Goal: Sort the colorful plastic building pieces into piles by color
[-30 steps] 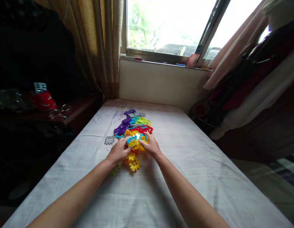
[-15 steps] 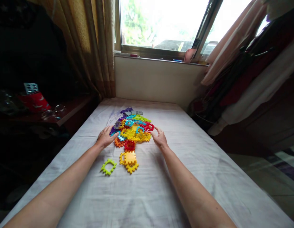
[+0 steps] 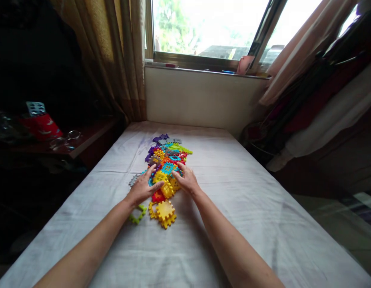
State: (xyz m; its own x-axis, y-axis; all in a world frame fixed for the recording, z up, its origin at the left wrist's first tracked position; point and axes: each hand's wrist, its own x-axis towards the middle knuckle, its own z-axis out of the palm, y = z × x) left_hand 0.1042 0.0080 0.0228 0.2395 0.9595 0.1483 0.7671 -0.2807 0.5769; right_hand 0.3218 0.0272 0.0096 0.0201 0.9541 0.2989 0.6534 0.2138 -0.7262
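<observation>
A heap of colourful notched plastic pieces (image 3: 168, 168) lies on the white sheet. My left hand (image 3: 144, 187) rests at the heap's left side, fingers spread, its thumb over yellow pieces (image 3: 166, 188). At the right side my right hand (image 3: 186, 179) touches the heap, fingers apart, near a light blue window-like piece (image 3: 168, 167). Neither hand grips a piece. Nearer the camera lie a few yellow pieces (image 3: 165, 211), partly stacked. A green square frame (image 3: 139, 215) is partly hidden under my left wrist. Purple pieces (image 3: 160, 138) are at the far end.
On the dark side table (image 3: 83, 144) at the left are a red container (image 3: 43, 126) and eyeglasses (image 3: 67, 139). A curtain (image 3: 134, 80) hangs beside the window. Clothes (image 3: 320, 88) hang at the right. A pink cup-like object (image 3: 244, 65) is on the sill.
Both hands have moved inward, closer together over the heap. The heap has become narrower, with yellow pieces shifted toward the camera. Grey pieces now show by my left hand.
</observation>
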